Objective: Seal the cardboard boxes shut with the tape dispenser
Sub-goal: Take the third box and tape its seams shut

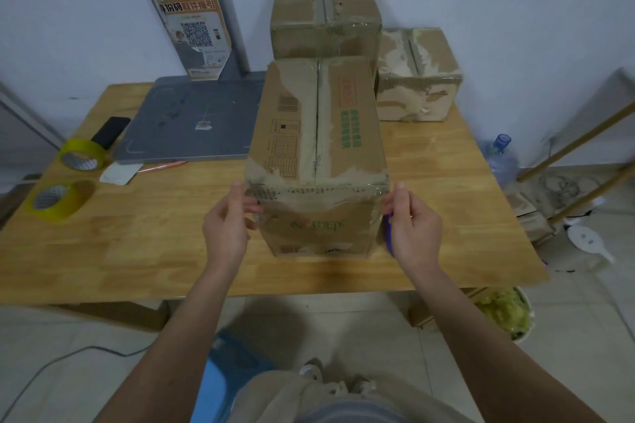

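Head view: the left hand (pixel 225 221) is at the near left corner of the front box (pixel 318 154), fingers curled against the cardboard and apparently pinching the clear tape there. The right hand (pixel 414 221) is at the near right corner, fingers curled round a blue dispenser (pixel 388 237) that shows only as a sliver between palm and box. Clear tape (pixel 319 194) runs across the box's near face from one hand to the other. The box stands on the table (pixel 154 251), between the hands. Beyond it, away from both hands, stands a second box (pixel 326 15), with a third (pixel 417 74) beyond the right hand. Well left of the left hand lie two yellowish tape rolls (pixel 82 154) (pixel 58 199) and a grey mat (pixel 192 120).
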